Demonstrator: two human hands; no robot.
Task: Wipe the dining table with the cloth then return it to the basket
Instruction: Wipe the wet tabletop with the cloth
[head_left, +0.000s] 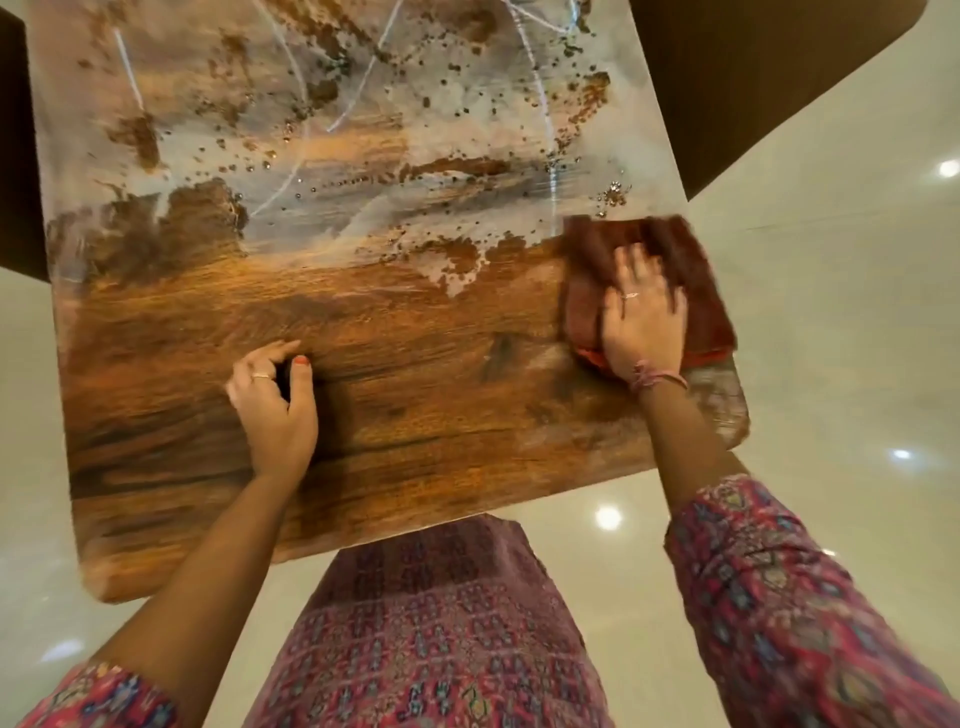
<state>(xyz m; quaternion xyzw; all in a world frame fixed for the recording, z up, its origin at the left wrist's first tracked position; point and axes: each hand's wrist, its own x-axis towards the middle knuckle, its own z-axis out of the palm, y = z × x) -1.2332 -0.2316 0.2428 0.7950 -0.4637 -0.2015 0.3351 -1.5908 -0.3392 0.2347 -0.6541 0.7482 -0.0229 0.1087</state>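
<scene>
Writing or labels cannot be seen on anything here. Right hand (641, 317) lies flat on the red-brown cloth (691, 270), fingers spread and pointing far, palm pressing down; it is open, not squeezing. The hand and cloth look a bit blurry. The cloth sits on the dining table (415, 395) at its right side, touching the right edge, with an orange strip showing on its near side. A pink thread band (655, 375) goes around that wrist.

Left hand (275, 400) rests on the table near the middle, well apart from the cloth. Its fingers are curled with the tips and thumb on the wood, and it holds nothing.

The near part of the table is bare brown wood. The far part is pale and streaky with many small drops. Shiny pale floor (831, 322) lies open to the right, left and near sides. Dark brown shapes (753, 78) stand past the far right and far left corners. Patterned pink sleeves (769, 597) cover both arms.
</scene>
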